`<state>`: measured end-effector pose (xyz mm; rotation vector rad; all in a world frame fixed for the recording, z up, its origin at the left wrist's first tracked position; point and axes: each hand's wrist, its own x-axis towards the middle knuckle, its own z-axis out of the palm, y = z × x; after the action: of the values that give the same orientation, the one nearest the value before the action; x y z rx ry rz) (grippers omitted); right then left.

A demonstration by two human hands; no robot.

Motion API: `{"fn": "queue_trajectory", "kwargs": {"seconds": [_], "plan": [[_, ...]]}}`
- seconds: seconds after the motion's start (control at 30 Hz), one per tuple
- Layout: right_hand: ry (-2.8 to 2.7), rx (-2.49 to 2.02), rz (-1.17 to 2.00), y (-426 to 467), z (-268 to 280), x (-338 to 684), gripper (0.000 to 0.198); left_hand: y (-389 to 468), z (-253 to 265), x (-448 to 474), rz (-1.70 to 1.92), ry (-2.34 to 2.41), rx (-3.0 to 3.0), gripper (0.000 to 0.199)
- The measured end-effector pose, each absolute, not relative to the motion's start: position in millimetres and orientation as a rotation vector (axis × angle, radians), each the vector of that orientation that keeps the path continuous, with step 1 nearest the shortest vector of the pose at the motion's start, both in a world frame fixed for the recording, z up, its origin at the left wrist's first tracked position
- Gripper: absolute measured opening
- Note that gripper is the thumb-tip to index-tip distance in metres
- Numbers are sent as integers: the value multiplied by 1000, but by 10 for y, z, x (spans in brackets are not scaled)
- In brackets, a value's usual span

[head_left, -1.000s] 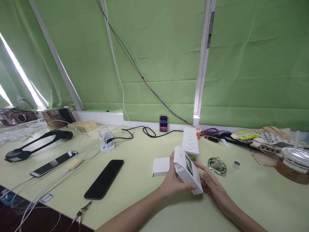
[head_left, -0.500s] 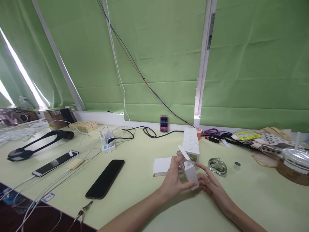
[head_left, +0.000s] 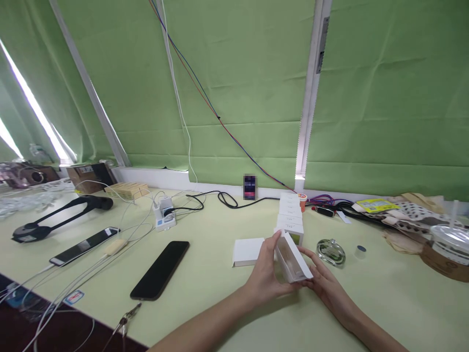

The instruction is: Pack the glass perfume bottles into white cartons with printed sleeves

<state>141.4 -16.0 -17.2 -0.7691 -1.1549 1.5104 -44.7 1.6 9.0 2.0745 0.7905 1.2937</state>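
A small white cardboard box is tilted between my hands, its hollow inside showing through an open side. My left hand grips its left side, with the thumb along the lower edge and fingers at the top. From the right, my right hand holds the box too, its fingers partly hidden behind it. Left of the box lies a flat white carton piece. Right behind my hands, several white boxes stand in a row. A round clear glass bottle and a small cap are at the right.
Near my left arm lie a black phone and keys. Farther left are a plugged-in phone, a power strip and loose cables. A lidded cup and folded cloth occupy the right side.
The white box has been turned in my hands, so its open inside now faces me. My fingers have shifted around it slightly.
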Motion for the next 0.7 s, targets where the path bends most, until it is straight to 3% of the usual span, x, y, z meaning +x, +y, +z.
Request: {"fn": "queue_trajectory", "kwargs": {"seconds": [0.27, 0.53, 0.7], "plan": [[-1083, -692, 1612, -153, -153, 1443, 52, 19, 94, -460, 1296, 869, 1974, 114], [-1149, -780, 1526, -200, -108, 1371, 76, 42, 42, -429, 1353, 843, 2122, 87], [-1251, -813, 1467, -217, -122, 1382, 68, 53, 29, -401, 1348, 957, 2090, 77]]}}
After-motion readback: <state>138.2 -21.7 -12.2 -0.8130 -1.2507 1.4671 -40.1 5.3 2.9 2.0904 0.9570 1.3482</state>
